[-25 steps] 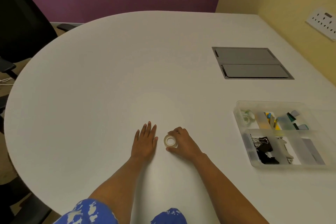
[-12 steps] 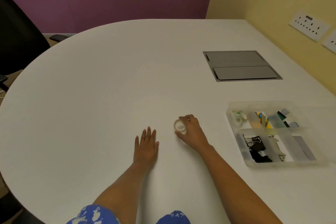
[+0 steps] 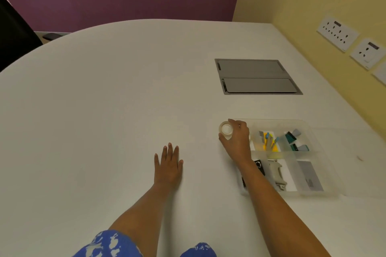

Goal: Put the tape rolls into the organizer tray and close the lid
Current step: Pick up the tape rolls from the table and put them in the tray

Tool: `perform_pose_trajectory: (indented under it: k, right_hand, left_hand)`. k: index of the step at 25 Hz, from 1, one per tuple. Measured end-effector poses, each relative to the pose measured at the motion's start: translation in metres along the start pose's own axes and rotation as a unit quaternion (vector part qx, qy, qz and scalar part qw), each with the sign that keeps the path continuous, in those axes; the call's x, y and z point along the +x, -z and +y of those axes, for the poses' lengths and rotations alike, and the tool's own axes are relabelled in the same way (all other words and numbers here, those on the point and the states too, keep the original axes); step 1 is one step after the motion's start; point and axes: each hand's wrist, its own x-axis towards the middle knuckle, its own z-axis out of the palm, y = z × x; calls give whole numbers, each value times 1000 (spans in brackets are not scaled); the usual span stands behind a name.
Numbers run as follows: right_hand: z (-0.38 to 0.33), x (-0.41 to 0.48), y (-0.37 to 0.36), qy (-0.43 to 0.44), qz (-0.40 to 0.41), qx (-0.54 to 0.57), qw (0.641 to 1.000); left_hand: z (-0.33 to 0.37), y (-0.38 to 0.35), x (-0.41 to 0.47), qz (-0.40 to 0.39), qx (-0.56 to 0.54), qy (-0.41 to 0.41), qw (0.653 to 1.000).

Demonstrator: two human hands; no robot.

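Observation:
My right hand (image 3: pixel 237 142) grips a small clear tape roll (image 3: pixel 226 130) and holds it at the left edge of the clear organizer tray (image 3: pixel 300 193), over its near-left corner compartment. The tray sits open on the white table at the right, with clips, coloured notes and small stationery in its compartments. Its clear lid (image 3: pixel 353 165) lies folded out flat to the right of the tray. My right forearm covers the tray's left compartments, so what lies there is hidden. My left hand (image 3: pixel 168 166) rests flat on the table, fingers spread, holding nothing.
A grey cable hatch (image 3: pixel 257 76) is set flush in the table beyond the tray. White wall sockets (image 3: pixel 337 32) are on the yellow wall at the right. A black chair (image 3: pixel 14 31) stands past the table's rounded left edge.
My right hand lifted the tape roll off the table in front of me and carried it right, up to the tray's left edge. My left hand stayed flat on the table.

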Motion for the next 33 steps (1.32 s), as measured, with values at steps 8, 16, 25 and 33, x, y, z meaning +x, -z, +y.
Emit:
perform_pose_trajectory:
  k: [8,16,25,33]
  right_hand:
    - [74,25,39,-31,-94,-109,989]
    - [74,38,36,21,-163,-269,949]
    - [74,49,34,28,-184,-328,926]
    - [74,50,33,30,-202,-349,915]
  left_hand:
    - [62,-23,4,6,2,19,1000]
    - [78,-29,7,9,4,34,999]
    - [85,-31,9,9,9,42,999]
    - [84,-31,10,5,15,41,999]
